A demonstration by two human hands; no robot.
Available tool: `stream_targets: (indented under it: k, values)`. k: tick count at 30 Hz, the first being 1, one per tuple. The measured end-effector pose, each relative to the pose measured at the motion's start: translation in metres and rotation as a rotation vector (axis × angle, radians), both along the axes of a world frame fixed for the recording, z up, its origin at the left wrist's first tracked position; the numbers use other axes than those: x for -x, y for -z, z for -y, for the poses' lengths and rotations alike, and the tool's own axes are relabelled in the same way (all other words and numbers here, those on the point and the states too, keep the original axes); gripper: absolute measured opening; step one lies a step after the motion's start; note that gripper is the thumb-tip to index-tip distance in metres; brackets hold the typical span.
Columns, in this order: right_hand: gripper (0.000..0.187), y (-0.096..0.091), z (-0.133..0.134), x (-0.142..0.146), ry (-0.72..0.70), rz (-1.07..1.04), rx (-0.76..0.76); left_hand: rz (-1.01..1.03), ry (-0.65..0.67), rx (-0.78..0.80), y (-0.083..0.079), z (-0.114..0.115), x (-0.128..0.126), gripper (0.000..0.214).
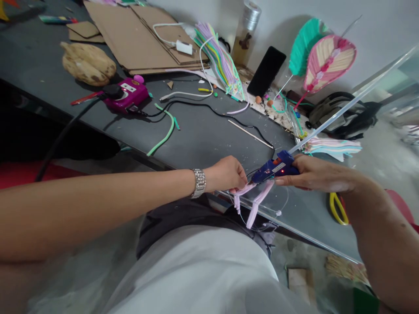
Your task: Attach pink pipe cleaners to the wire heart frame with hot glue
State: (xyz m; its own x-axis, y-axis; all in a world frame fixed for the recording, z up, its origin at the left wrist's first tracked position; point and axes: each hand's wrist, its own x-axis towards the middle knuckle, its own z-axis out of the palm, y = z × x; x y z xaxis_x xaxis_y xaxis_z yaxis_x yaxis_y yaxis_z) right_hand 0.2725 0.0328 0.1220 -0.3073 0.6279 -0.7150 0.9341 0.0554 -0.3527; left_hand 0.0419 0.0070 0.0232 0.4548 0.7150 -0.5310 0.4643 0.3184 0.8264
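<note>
Glue gun (273,168) gripped in right hand (314,174), left hand (225,174) pinching pink pipe cleaners (253,203), grey worktable (203,139), white wall (382,30)

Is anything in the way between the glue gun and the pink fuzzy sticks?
Nothing visible is in the way. The tip of the blue hot glue gun, held in the right hand, sits right at the pink pipe cleaners that the left hand holds.
</note>
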Motion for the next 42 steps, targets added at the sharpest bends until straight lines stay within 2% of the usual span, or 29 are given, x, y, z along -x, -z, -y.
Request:
stream_targets:
  k: [7, 14, 25, 36, 42]
  values:
    - [0.061, -0.0025, 0.0012, 0.0009, -0.023, -0.01, 0.023, 0.031, -0.003, 0.022, 0.0038, -0.0012, -0.0017, 0.011]
    - [0.063, 0.0006, 0.0002, -0.001, 0.002, -0.038, 0.032, 0.05, -0.008, 0.031, 0.0002, -0.0005, -0.0026, 0.011]
    - [0.062, 0.0048, -0.0012, -0.0033, 0.026, -0.067, 0.04, 0.05, -0.014, 0.033, 0.005, -0.0017, -0.0013, 0.01]
    - [0.053, 0.0053, 0.0002, -0.0044, 0.056, -0.109, 0.043, 0.094, -0.017, 0.037, 0.0051, -0.0013, -0.0013, 0.011]
    - [0.047, 0.0068, 0.0002, -0.0056, 0.102, -0.18, 0.047, 0.107, -0.03, 0.058, -0.0002, -0.0013, -0.0013, 0.01]
